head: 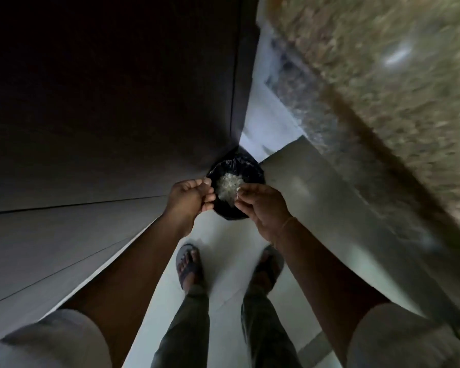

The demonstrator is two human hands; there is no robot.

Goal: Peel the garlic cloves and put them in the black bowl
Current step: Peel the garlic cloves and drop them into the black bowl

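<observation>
The floor [225, 251] is pale and smooth, with faint joint lines low on the right. It runs as a narrow strip between dark panels [91, 235] on the left and a pale cabinet front [316, 197] on the right. A bin [251, 168] lined with a black bag stands on it at the far end, in the corner. Nearer, two feet stand on it, left sandal [189, 264] and right sandal [270, 261] a little apart, toes toward the bin

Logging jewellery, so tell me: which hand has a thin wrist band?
The right hand: a thin band crosses its wrist; the left hand has none.
</observation>
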